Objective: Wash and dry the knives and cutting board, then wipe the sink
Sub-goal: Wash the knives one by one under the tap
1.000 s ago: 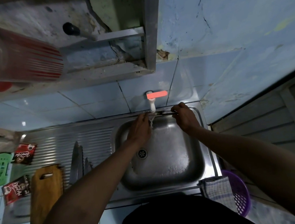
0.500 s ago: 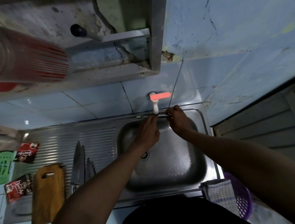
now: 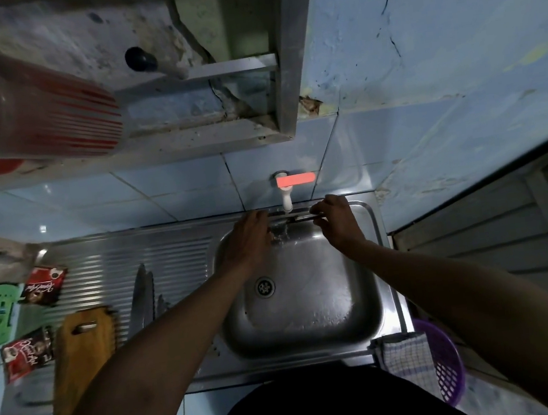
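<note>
**Knife held under the tap, both hands on it**

Our right hand point(image 3: 336, 220) pinches the handle end of a knife point(image 3: 296, 218), fingers curled round it, and holds it level across the back of the sink point(image 3: 313, 313), right below the white tap point(image 3: 286, 199) with the red lever. Our left hand point(image 3: 252, 236) lies against the blade end, fingers bent over it; how tightly it grips we cannot tell. Since half a second ago the hands have drawn a little apart, so more of the knife shows between them. More knives point(image 3: 144, 297) lie on the ribbed drainboard point(image 3: 106, 262) to the left, beside the wooden cutting board point(image 3: 81, 362). A checked cloth point(image 3: 406, 358) hangs at the sink's front right corner.
</note>
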